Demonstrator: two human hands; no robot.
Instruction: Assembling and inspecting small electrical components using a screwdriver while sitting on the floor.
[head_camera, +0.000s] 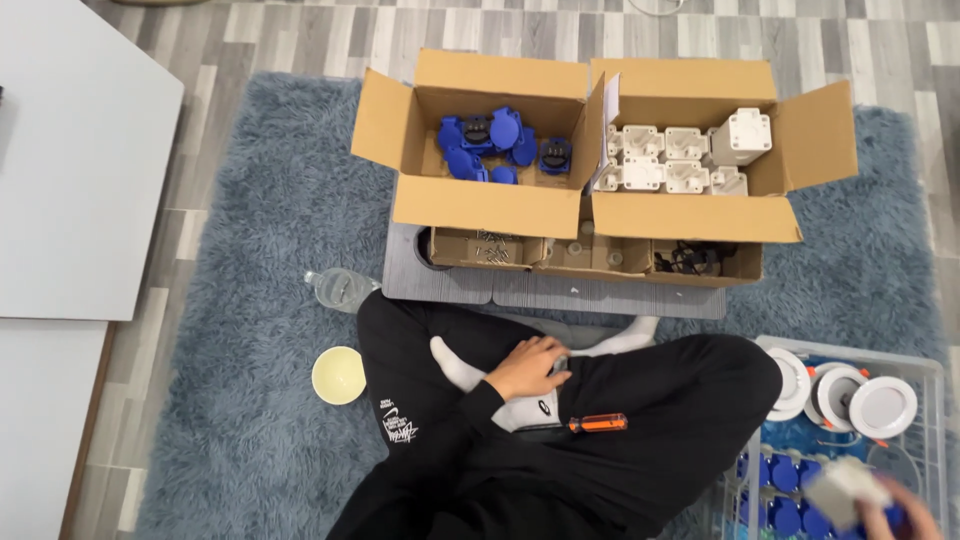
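Note:
I sit cross-legged on a shaggy blue-grey rug (250, 220). My left hand (525, 367) rests on my lap, its fingers curled over a small grey part (559, 365). An orange-handled screwdriver (598, 423) lies on my thigh just below that hand. At the bottom right corner, my blurred right hand (895, 515) holds a white-grey boxy part (843, 490) above a clear plastic basket (935, 368). The basket holds round white fittings (880, 405) and blue caps (785, 475).
An open cardboard box (485, 205) holds blue socket covers (490, 140); the one beside it (690, 215) holds white housings (665, 160). A low tray box (590, 262) with screws sits on a grey board (560, 292). Cream bowl (338, 375), water bottle (340, 288), white table (70, 160) at left.

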